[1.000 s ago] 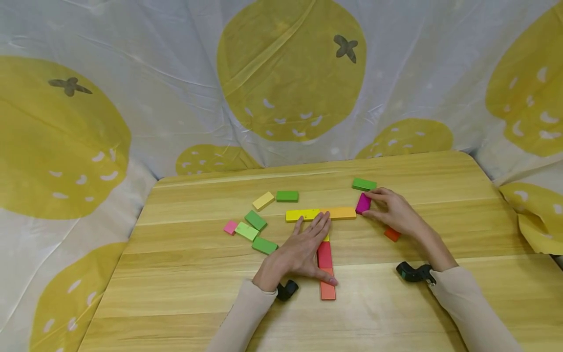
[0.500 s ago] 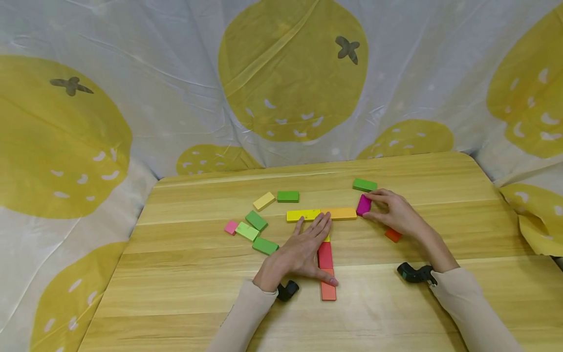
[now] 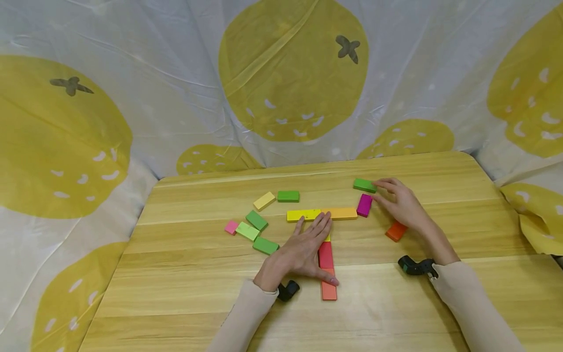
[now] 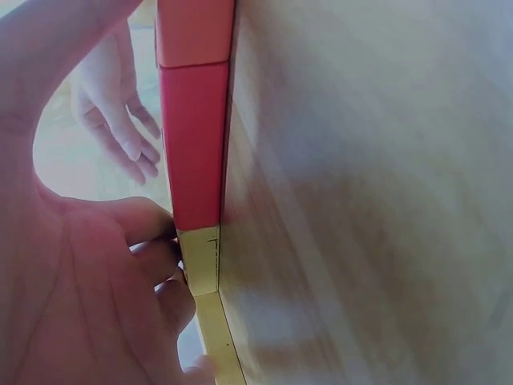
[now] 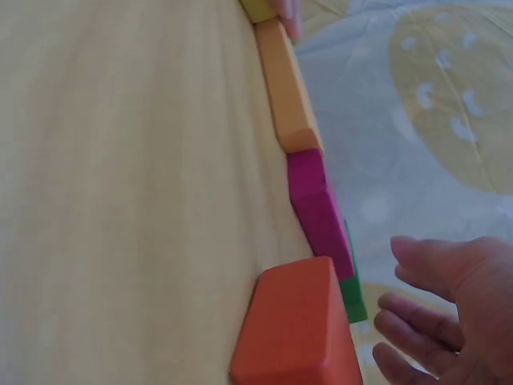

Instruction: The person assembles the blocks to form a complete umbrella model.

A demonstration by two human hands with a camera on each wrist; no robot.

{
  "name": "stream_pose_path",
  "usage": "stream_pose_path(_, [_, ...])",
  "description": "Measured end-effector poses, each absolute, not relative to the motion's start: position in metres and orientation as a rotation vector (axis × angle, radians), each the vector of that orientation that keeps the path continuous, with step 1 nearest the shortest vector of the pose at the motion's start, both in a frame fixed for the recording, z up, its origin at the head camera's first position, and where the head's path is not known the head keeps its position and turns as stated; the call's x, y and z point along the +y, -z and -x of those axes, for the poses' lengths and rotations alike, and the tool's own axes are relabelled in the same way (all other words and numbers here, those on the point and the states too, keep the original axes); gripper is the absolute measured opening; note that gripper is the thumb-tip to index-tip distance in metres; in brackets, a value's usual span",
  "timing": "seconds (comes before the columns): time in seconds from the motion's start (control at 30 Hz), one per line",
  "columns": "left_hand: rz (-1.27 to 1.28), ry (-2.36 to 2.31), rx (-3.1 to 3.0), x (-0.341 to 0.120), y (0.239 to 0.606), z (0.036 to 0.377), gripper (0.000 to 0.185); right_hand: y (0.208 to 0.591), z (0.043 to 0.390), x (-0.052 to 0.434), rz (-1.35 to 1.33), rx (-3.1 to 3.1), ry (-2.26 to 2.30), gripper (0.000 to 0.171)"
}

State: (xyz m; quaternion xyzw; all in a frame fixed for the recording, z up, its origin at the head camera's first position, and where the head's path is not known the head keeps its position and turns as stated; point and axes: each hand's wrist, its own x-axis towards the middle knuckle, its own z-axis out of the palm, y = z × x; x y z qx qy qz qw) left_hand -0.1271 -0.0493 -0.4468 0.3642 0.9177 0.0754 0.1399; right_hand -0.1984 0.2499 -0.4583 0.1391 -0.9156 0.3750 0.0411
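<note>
From my remote seat I see a white cloth printed with large yellow fruit (image 3: 290,73) hanging behind a light wooden tabletop (image 3: 184,288) strewn with small painted wooden blocks. The person's two arms in cream sleeves (image 3: 475,313) reach in from the near edge, a black wrist-camera mount (image 3: 288,290) by each cuff.

The left hand (image 3: 299,254) lies flat on the tabletop, its grip spread: the fingertips touch the near edge of a long yellow block (image 3: 303,215), and the thumb rests against the red block (image 3: 325,254) of a column running toward the person, with an orange-red block (image 3: 328,291) at its near end. In the left wrist view the red block (image 4: 196,144) meets a yellow piece (image 4: 200,261) beside the curled-in fingers (image 4: 160,265).

The yellow block sits end to end with a long orange block (image 3: 340,213), forming a bar across the top of the column. A magenta block (image 3: 364,205) stands just off the bar's right end, tilted slightly.

The right hand (image 3: 402,205) hovers beside the magenta block, its grip loose and open, holding nothing; its fingertips reach a dark green block (image 3: 364,185) farther back. A small orange block (image 3: 396,231) lies just under its wrist.

To the left sit a pale yellow block (image 3: 264,201), a green block (image 3: 288,196), a cluster of three green blocks (image 3: 255,230) and a pink block (image 3: 230,227).
</note>
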Motion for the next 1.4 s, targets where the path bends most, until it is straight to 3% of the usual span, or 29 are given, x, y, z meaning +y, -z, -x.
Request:
stream_pose_path(0.47, [-1.062, -0.255, 2.653, -0.05, 0.447, 0.127, 0.135, 0.45, 0.231, 0.24, -0.41, -2.876, -1.15, 0.036])
stream_pose_path(1.4, [-1.045, -0.264, 2.629, -0.05, 0.448, 0.127, 0.134, 0.46, 0.246, 0.224, -0.392, -2.915, -1.288, 0.036])
